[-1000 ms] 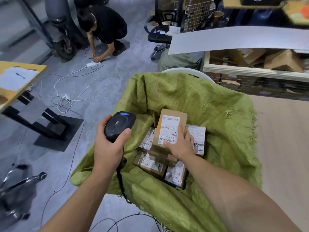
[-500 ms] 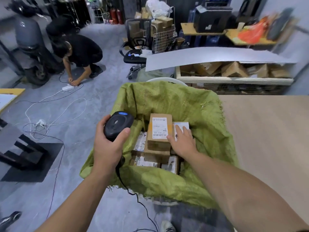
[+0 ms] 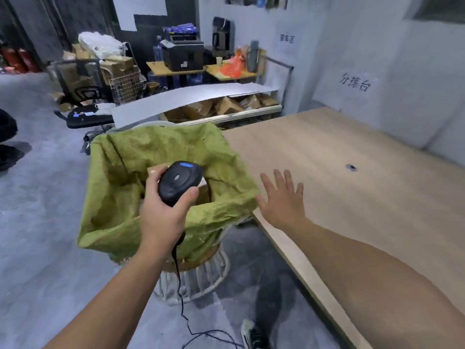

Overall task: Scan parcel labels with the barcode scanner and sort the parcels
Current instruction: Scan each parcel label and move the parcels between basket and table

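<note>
My left hand (image 3: 163, 212) grips the black barcode scanner (image 3: 179, 184), its blue button on top and its cable hanging down toward the floor. The scanner is above the green sack (image 3: 120, 172) that lines a white wire basket (image 3: 201, 278). Only a sliver of brown parcel (image 3: 204, 195) shows inside the sack, right of the scanner; the other parcels are hidden by the hand and the cloth. My right hand (image 3: 283, 197) is empty, fingers spread and straight, over the near left edge of the wooden table (image 3: 352, 157), just right of the sack.
A crate of cardboard boxes (image 3: 226, 107) under a white board stands behind the basket. An office chair (image 3: 85, 114) and a wire cage of boxes are at the back left. A desk with a printer (image 3: 182, 55) is farther back. My shoe (image 3: 251, 333) is on the grey floor.
My right hand has let go of the parcel in the sack and moved right, open, over the table edge. The view swung up and right; the left hand still grips the scanner.
</note>
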Motion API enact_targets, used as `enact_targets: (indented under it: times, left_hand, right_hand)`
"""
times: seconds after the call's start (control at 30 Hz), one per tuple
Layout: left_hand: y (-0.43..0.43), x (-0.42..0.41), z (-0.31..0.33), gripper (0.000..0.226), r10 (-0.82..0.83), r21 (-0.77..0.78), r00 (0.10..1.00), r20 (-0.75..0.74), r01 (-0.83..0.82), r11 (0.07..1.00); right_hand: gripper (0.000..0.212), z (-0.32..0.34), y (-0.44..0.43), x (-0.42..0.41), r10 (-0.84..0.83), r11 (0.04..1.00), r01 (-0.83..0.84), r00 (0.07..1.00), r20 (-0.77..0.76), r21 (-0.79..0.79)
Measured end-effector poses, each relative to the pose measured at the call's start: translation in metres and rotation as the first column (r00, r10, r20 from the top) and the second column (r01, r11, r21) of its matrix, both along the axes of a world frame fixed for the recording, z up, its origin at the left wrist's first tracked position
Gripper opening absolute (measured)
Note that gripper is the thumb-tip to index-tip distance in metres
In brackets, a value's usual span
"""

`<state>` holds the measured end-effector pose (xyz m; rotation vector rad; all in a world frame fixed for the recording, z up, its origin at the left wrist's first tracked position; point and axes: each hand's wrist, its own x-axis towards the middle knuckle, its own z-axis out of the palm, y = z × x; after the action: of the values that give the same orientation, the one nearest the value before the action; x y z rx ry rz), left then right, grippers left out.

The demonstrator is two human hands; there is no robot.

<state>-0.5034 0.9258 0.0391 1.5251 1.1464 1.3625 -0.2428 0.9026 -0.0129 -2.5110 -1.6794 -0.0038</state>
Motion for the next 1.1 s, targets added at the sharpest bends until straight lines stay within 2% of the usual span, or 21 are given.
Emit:
enact_targets:
  times: [0.23, 0.4, 0.53, 0.6, 0.8, 0.9, 1.1]
  left_hand:
    - [-0.073, 0.09, 0.015, 0.064, -0.321, 0.046, 0.947, 0.001, 0.32, 0.946]
    - [-0.153, 0.165, 0.016, 0.073, -0.539, 0.03, 0.842, 0.005, 0.538, 0.842]
    - [-0.234, 0.227, 0.018, 0.072, -0.669, 0.044, 0.743, -0.016, 0.669, 0.742]
    - [-0.266, 0.249, 0.018, 0.071, -0.701, 0.034, 0.713, 0.001, 0.701, 0.713]
    - [-0.422, 0.322, 0.015, 0.069, -0.807, -0.016, 0.59, 0.037, 0.807, 0.59]
    - [-0.479, 0.348, 0.013, 0.068, -0.863, -0.058, 0.503, 0.043, 0.864, 0.501]
    - [-0.588, 0.393, 0.015, 0.067, -0.923, -0.038, 0.385, 0.007, 0.922, 0.385]
  right_hand:
    - [0.064, 0.01, -0.153, 0.069, -0.317, 0.949, 0.317, 0.948, -0.024, -0.002]
    - [0.063, 0.012, -0.292, 0.122, -0.578, 0.814, 0.58, 0.813, -0.075, 0.013]
    - [0.064, 0.015, -0.411, 0.155, -0.714, 0.697, 0.717, 0.693, -0.1, 0.001]
    - [0.065, 0.015, -0.456, 0.164, -0.749, 0.658, 0.753, 0.654, -0.109, 0.002]
    - [0.065, 0.022, -0.651, 0.191, -0.879, 0.461, 0.887, 0.457, -0.136, 0.003]
    - [0.064, 0.026, -0.726, 0.197, -0.916, 0.371, 0.929, 0.367, -0.165, 0.007]
    - [0.062, 0.027, -0.856, 0.19, -0.967, 0.201, 0.979, 0.203, -0.155, 0.025]
